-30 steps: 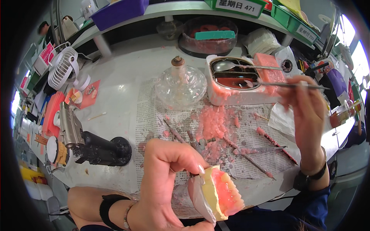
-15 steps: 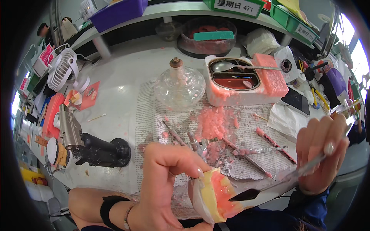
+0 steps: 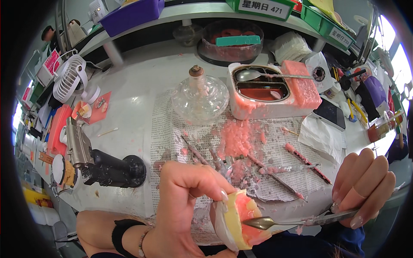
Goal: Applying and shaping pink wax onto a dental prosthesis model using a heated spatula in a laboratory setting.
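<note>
My left hand (image 3: 185,202) grips a dental model (image 3: 234,221) by its edges, thumb below and index finger above. The model has a white and yellow base, with pink wax and pale teeth facing right. In my right hand (image 3: 365,189) is a metal wax spatula (image 3: 297,222), held near its far end. Its leaf-shaped tip lies over the pink wax of the model; whether it touches I cannot tell. Pink wax clings to the spatula's handle near my fingers. Beyond the hands, several wax-smeared carving tools (image 3: 279,178) lie on newspaper (image 3: 161,142) among pink wax crumbs (image 3: 236,137).
A glass spirit lamp (image 3: 200,99) stands beyond the model, beside a white wax pot (image 3: 258,112) with a spoon across it. To the left are a black-handled torch (image 3: 112,170) and a white fan (image 3: 71,77). A phone (image 3: 329,112) and tissue (image 3: 320,137) lie right.
My right hand has come lower and its grip has turned, so the spatula lies flatter. The tip has moved left over the wax. The model is almost where it was.
</note>
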Available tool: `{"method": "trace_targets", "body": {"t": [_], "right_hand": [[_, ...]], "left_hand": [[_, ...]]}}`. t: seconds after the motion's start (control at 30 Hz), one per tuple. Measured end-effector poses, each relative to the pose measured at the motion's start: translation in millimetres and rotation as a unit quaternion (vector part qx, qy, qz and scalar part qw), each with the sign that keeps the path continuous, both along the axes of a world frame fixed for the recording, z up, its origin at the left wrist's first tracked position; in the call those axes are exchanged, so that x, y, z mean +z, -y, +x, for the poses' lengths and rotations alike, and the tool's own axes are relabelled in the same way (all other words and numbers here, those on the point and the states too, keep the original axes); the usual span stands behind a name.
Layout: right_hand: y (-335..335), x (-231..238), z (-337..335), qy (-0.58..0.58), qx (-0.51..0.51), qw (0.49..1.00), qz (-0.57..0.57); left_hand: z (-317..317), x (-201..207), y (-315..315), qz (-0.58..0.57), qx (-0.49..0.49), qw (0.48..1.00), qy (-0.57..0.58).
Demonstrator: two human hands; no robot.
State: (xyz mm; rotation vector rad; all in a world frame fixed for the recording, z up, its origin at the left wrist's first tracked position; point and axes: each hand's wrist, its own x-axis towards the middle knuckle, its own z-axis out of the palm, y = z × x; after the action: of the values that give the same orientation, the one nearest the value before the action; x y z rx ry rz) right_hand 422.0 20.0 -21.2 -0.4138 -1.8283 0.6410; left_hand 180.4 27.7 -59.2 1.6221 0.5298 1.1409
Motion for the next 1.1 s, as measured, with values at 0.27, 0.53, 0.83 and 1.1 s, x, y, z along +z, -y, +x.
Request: {"method": "trace_targets", "body": {"t": [0.27, 0.53, 0.83, 1.1], "right_hand": [[-5, -15, -2, -0.022, -0.012, 1.0, 0.0], [0, 8, 13, 0.063, 0.014, 0.997, 0.037], [3, 5, 19, 0.11, 0.03, 0.99, 0.088], [14, -9, 6, 0.027, -0.049, 0.991, 0.123]], "left_hand": [[-9, -17, -1, -0.034, 0.019, 0.999, 0.023], [4, -5, 0, -0.007, 0.047, 0.999, -0.006], [-7, -14, -5, -0.021, -0.003, 0.999, 0.03], [-3, -2, 0, -0.024, -0.001, 0.999, 0.027]]}}
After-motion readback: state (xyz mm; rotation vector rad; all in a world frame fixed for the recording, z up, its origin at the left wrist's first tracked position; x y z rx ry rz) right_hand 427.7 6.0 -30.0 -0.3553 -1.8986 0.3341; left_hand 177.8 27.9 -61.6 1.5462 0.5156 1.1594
